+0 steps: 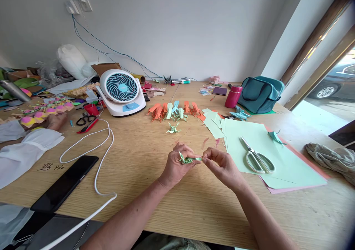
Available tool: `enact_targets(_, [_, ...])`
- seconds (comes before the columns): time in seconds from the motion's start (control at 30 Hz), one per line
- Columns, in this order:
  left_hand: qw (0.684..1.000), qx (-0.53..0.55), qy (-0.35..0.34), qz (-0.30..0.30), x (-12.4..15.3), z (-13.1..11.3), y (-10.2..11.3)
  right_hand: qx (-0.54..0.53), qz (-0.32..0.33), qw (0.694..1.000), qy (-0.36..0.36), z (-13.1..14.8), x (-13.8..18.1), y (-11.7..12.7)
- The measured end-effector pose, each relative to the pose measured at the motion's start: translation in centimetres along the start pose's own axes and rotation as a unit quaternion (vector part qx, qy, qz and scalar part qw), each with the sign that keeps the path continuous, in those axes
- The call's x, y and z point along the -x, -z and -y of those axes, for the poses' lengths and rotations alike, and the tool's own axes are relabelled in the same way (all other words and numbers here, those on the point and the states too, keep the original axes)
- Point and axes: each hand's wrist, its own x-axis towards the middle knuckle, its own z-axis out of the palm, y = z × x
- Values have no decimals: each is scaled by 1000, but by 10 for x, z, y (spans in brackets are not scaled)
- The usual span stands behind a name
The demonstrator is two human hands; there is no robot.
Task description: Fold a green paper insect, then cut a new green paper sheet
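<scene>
A small folded light green paper figure (186,159) is gripped in my left hand (177,164), above the table's front middle. My right hand (222,165) pinches the thin right-hand tip of the same paper. Both hands are closed, with their fingertips almost touching. Beyond them one green origami figure (173,128) stands by itself on the wood. Behind it sits a row of folded figures: orange ones (156,111), pale green ones (169,110) and a light blue one (175,106).
To the right, white-handled scissors (256,159) lie on green paper sheets (294,165). A pink bottle (233,97) and a teal bag (260,94) stand behind. Leftward are a fan (122,91), a white cable (97,176), a phone (65,183) and another person's hand (57,121).
</scene>
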Motion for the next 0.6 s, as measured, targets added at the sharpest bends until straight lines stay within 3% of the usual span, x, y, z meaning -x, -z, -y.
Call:
enact_targets(0.27, [1000, -13, -23, 4, 1, -2, 0, -61, 52, 993, -85, -3, -3, 2])
enact_targets(0.6, [998, -47, -35, 7, 1, -4, -1, -100, 48, 989, -101, -7, -3, 0])
